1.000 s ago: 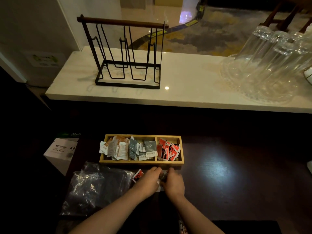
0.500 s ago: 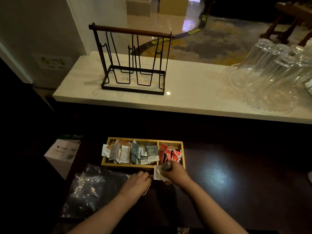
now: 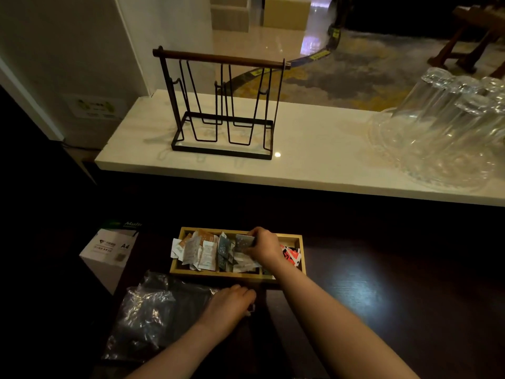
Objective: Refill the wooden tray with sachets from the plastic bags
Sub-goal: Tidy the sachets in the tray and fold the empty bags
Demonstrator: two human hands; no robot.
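The wooden tray [image 3: 300,243] sits on the dark table with white sachets [image 3: 200,250] at its left, grey-blue sachets [image 3: 224,250] in the middle and red sachets [image 3: 291,254] at its right. My right hand [image 3: 263,246] is over the middle compartment, fingers closed on a grey-blue sachet [image 3: 244,242]. My left hand [image 3: 231,306] rests palm down on the table in front of the tray, at the edge of the clear plastic bags [image 3: 153,313], with a small sachet under its fingertips.
A white A4 paper box [image 3: 109,253] stands left of the tray. Behind, a pale stone counter [image 3: 314,154] carries a black wire rack [image 3: 221,105] and upturned glasses on a glass dish [image 3: 442,138] at the right.
My right hand moved from the table in front of the tray up over the middle compartment with a sachet. My left hand stayed low by the plastic bags.
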